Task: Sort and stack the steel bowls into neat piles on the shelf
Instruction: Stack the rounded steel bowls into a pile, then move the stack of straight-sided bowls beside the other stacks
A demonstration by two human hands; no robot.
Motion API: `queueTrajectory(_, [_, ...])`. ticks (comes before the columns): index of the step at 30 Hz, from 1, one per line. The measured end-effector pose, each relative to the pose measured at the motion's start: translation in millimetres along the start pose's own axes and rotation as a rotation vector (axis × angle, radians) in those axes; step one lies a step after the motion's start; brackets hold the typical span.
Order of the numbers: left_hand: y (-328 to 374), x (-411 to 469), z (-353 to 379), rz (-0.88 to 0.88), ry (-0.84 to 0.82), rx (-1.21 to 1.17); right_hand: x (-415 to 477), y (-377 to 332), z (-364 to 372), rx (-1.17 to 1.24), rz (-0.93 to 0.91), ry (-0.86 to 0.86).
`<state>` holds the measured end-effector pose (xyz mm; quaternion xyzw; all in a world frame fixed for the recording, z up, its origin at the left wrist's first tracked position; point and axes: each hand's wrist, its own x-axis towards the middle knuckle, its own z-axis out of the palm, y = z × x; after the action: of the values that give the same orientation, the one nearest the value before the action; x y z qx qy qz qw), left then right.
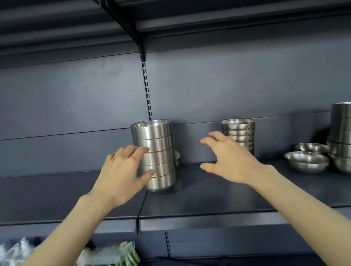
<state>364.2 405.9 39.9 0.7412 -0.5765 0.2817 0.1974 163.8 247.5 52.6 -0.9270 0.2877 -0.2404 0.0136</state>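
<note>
Smooth brushed-steel bowl stack [162, 158] stands upright, mouths up. The left hand [121, 176] lays loosely spread fingers on it at nine o'clock. The right hand [227, 159], fingers spread, hovers at three.

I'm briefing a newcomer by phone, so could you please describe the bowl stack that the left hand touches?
On the dark shelf, look below the slotted upright strip in the back panel. The stack stands at its foot, the left hand touching its side. Unlike the lower pile of rounded bowls to its right, it is a smooth column of straight-sided bowls.
</note>
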Motion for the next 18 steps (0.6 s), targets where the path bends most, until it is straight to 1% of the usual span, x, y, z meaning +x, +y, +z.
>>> queueTrajectory(4, [-48,-16,-3,-0.014,-0.022,-0.053,15,-42,20,0.010,0.021,0.009])
queueTrajectory(10, [-110,-34,16,-0.016,-0.060,-0.198,25,-77,60,0.035,0.140,-0.009])
queueTrajectory(15, [-126,-21,50,-0.023,-0.158,-0.376,39,-86,75,0.049,0.203,0.000])
queueTrajectory(18, [-131,-5,73,-0.039,-0.173,-0.492,53,-81,80,0.070,0.218,0.021])
